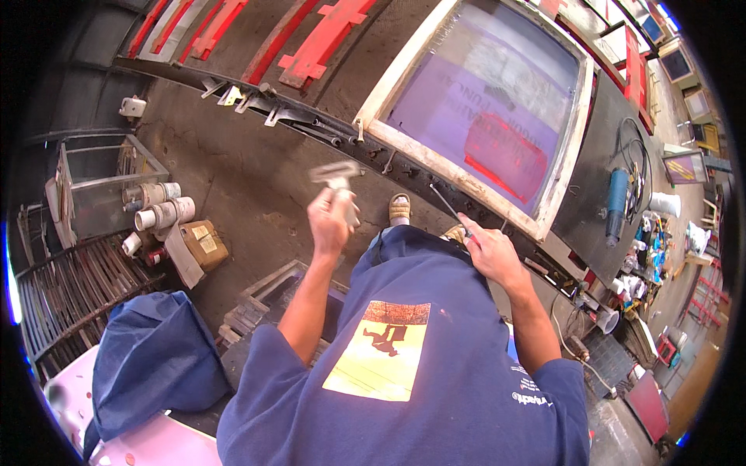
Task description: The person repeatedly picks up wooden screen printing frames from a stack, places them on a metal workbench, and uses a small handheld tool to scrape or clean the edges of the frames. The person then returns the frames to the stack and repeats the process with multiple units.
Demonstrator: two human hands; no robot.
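Observation:
My left hand (pixel 329 223) is closed around the handle of a pale, wide-headed scraper-like tool (pixel 335 172), raised over the floor and smeared by motion. In my right hand (pixel 493 253) is a thin metal rod-like tool (pixel 447 203), pointing up and left toward the table edge; its handle end is mostly hidden by my fingers. Just beyond that hand lies a wooden-framed printing screen (pixel 562 180) with purple mesh. A red ink patch (pixel 505 161) covers its lower part. Neither hand touches the screen.
Red bars (pixel 330 40) cross the dark table beyond me. A blue power tool (pixel 618 203) with a cord rests on a dark board to the right. At left stand white cylindrical containers (pixel 166 211), a brown jug (pixel 204 244) and a rack (pixel 81 287). Blue cloth (pixel 151 349) lies lower left.

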